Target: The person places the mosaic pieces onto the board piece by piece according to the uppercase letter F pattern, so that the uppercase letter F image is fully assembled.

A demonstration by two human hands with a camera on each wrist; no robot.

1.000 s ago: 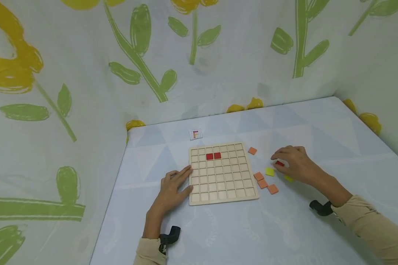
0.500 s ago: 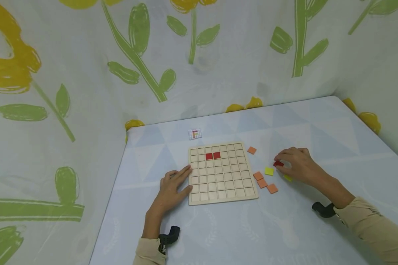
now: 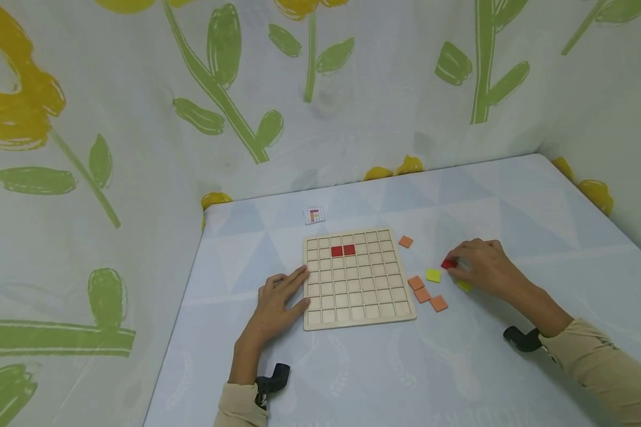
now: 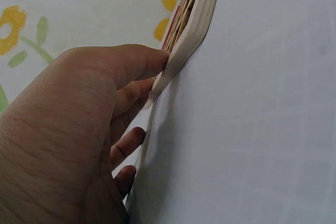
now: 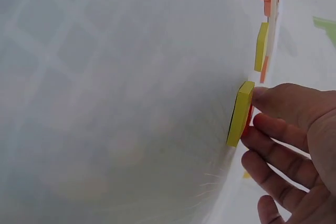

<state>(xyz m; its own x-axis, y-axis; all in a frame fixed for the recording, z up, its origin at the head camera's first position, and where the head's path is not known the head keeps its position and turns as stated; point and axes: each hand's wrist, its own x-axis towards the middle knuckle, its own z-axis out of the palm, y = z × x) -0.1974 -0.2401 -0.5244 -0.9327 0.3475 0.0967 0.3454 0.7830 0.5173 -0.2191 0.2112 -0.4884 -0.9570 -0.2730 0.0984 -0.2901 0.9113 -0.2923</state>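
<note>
My right hand (image 3: 486, 267) pinches a red square tile (image 3: 448, 263) between thumb and fingers, just above the table at the right. A yellow tile (image 5: 241, 114) lies beside that hand, partly covered by it in the head view. Against the left edge of the wooden grid board (image 3: 358, 325) rests my left hand (image 3: 279, 302), its fingers fairly straight and touching the rim. In the left wrist view the thumb of the left hand (image 4: 89, 98) presses on the board's edge (image 4: 194, 32). Two red tiles (image 3: 343, 251) sit side by side in the board's second row.
Several orange tiles (image 3: 422, 295) lie right of the board, with one orange tile (image 3: 405, 242) farther back. Another yellow tile (image 3: 433, 276) is between them and my right hand. Behind the board lies a small pattern card (image 3: 314, 215). Flower-printed cloth (image 3: 384, 89) hangs behind the table.
My right hand has shifted slightly to the right, and the red tile now shows tilted between its thumb and fingers. The left hand stays at the board's edge.
</note>
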